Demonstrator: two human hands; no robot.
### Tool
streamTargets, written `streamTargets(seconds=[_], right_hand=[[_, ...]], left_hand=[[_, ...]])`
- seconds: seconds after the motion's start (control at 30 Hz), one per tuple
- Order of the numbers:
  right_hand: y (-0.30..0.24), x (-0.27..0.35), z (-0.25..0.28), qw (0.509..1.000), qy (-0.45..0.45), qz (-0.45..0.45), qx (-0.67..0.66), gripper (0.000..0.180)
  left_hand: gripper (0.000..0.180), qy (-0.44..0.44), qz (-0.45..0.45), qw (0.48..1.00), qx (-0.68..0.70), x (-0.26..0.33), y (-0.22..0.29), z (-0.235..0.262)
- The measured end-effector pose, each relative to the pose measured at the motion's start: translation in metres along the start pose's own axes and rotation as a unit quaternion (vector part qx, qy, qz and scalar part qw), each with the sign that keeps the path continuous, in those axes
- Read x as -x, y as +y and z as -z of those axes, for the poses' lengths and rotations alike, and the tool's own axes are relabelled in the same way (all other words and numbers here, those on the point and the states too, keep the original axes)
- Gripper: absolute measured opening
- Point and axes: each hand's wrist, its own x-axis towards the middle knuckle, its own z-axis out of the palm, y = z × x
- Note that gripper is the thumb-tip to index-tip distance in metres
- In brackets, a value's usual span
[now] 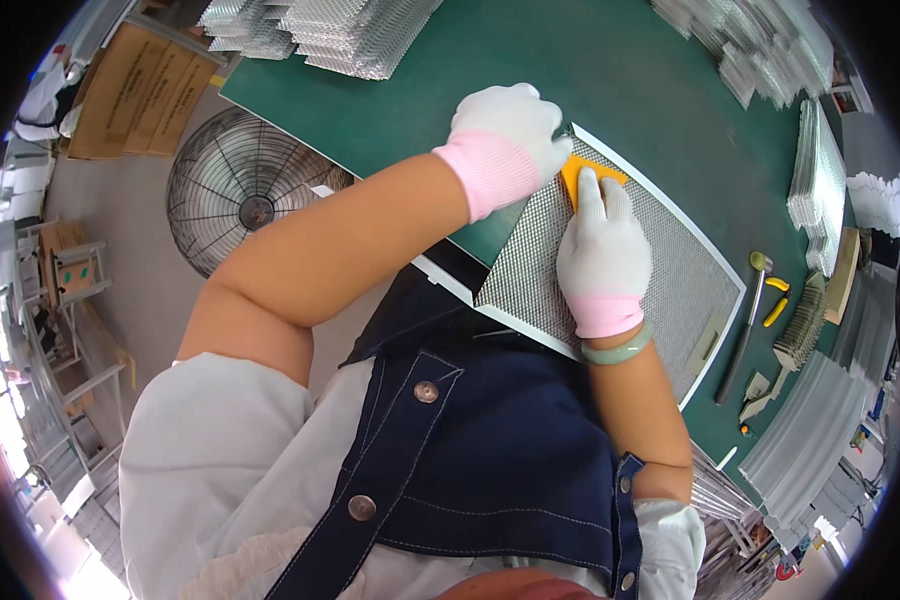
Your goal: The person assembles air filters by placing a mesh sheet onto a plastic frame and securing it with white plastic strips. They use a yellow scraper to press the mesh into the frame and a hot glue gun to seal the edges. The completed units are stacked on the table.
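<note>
A mesh filter panel (675, 235) with a white frame lies on the green table in front of me, its near edge close to my apron. My right hand (605, 250), in a white glove with a pink cuff, is over the mesh. Two of its fingers press on a flat orange scraper (576, 172) near the panel's far left corner; the thumb is hidden. Beside that corner my left hand (505, 125), gloved alike, is closed with its fingers curled. What it grips, if anything, is hidden. The mesh's left edge shows no white frame strip.
Stacks of silvery mesh sheets (355, 35) stand at the far left and far right (755, 45) of the green table (660, 90). To the right lie a hammer (745, 330) and a yellow-handled tool (776, 302). A caged fan (255, 190) stands left of the table.
</note>
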Motion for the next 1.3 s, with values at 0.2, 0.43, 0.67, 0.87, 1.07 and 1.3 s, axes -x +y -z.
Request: streamTargets(seconds=[0.2, 0.43, 0.67, 0.87, 1.07, 1.3], right_hand=[[0.006, -0.001, 0.000, 0.998, 0.017, 0.003, -0.055, 0.041], [0.002, -0.003, -0.002, 0.999, -0.013, -0.014, -0.044, 0.044], [0.001, -0.003, -0.003, 0.999, -0.033, -0.010, -0.026, 0.046], [-0.005, -0.004, -0.001, 0.998, -0.057, -0.028, -0.010, 0.047], [-0.012, -0.007, -0.002, 0.995, -0.088, -0.056, 0.008, 0.047], [-0.010, -0.007, 0.008, 0.994, -0.077, -0.069, -0.039, 0.044]], left_hand=[[0.032, -0.100, 0.078, 0.988, 0.091, -0.020, 0.002, 0.005], [0.029, -0.110, 0.122, 0.979, 0.118, -0.026, -0.001, -0.001], [0.026, -0.100, 0.090, 0.989, 0.066, -0.030, 0.000, -0.003], [0.039, -0.129, 0.089, 0.986, 0.049, -0.039, -0.001, 0.012], [0.045, -0.166, 0.130, 0.977, 0.042, -0.048, 0.000, 0.016], [0.037, -0.181, 0.029, 0.982, 0.044, -0.052, -0.009, 0.018]])
